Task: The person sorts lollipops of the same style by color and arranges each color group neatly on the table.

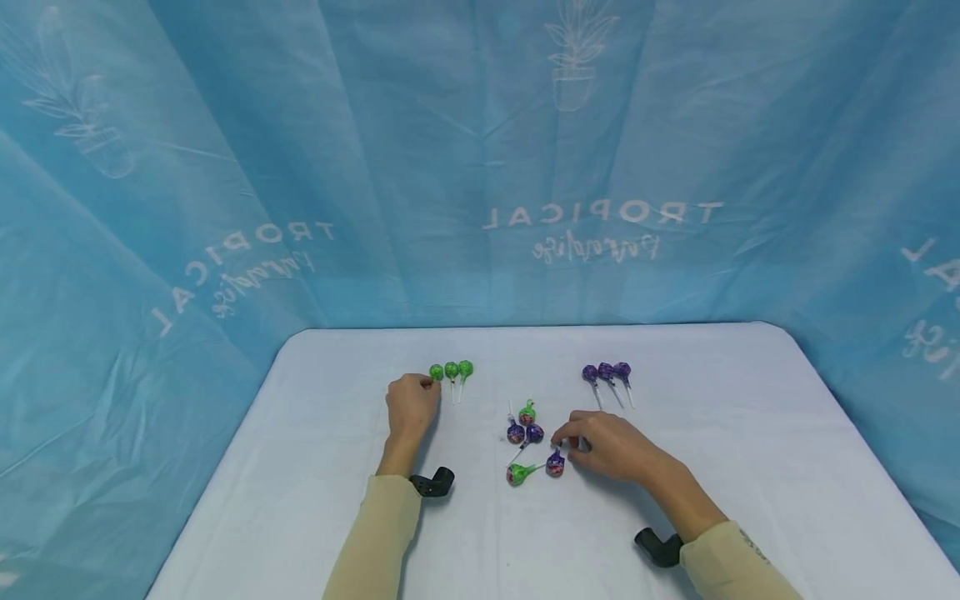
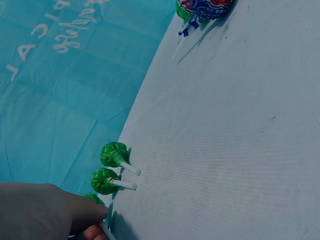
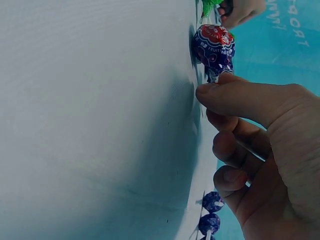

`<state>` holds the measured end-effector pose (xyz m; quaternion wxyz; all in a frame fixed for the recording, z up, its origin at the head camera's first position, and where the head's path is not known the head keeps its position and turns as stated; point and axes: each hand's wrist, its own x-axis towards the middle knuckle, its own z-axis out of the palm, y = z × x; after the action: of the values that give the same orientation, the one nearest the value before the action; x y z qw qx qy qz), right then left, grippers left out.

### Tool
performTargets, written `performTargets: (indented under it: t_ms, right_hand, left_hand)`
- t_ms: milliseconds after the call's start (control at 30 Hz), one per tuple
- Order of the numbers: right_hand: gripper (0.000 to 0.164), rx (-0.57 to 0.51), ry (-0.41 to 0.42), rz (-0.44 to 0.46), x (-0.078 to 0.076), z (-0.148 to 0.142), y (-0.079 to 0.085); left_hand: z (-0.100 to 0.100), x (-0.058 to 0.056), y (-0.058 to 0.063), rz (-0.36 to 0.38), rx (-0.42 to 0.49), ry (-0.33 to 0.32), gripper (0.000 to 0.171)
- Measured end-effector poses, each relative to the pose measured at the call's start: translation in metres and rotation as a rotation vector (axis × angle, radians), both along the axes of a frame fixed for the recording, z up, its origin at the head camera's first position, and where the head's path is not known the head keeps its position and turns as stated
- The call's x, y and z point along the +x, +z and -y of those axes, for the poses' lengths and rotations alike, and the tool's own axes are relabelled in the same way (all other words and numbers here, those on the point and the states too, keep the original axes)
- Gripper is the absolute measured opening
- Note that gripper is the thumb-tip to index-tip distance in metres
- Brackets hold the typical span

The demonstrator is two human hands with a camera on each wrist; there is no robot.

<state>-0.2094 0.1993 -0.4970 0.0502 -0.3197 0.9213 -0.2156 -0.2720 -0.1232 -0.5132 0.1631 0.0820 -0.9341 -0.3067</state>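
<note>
The left hand (image 1: 412, 406) has its grip narrowed to a pinch on the stick of the leftmost green lollipop (image 1: 437, 372), beside two more green lollipops (image 1: 452, 369) on the worktop (image 1: 300, 517). The right hand (image 1: 611, 443) pinches a purple lollipop (image 1: 555, 465) near its twisted wrapper end, at the mixed cluster (image 1: 535, 433); three purple lollipops (image 1: 606, 372) lie beyond.

- Premises: a curtained-off booth; type of building beyond cannot be determined.
- Blue curtain (image 1: 420, 208) across upper frame and down both sides, bearing reversed "TROPICAL Paradise" lettering (image 1: 600, 211).
- White counter (image 1: 300, 517), lower centre, backed by the curtain.
</note>
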Motion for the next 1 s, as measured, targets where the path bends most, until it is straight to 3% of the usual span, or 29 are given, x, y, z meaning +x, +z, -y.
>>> performTargets:
  t_ms: [400, 733, 1000]
  right_hand:
    - [0.02, -0.032, 0.051, -0.023, -0.0005, 0.0041, -0.0036]
    - [0.016, -0.005, -0.001, 0.017, 0.0031, 0.0056, -0.0027]
    - [0.02, -0.031, 0.013, 0.047, 0.0033, 0.0071, -0.0042]
  left_hand:
    - [-0.0016, -0.0016, 0.0003, 0.015, 0.026, -0.001, 0.014]
    - [-0.0055, -0.0033, 0.0007, 0.016, 0.032, 0.003, 0.014]
    - [-0.0051, -0.0044, -0.0001, 0.056, 0.053, 0.029, 0.017]
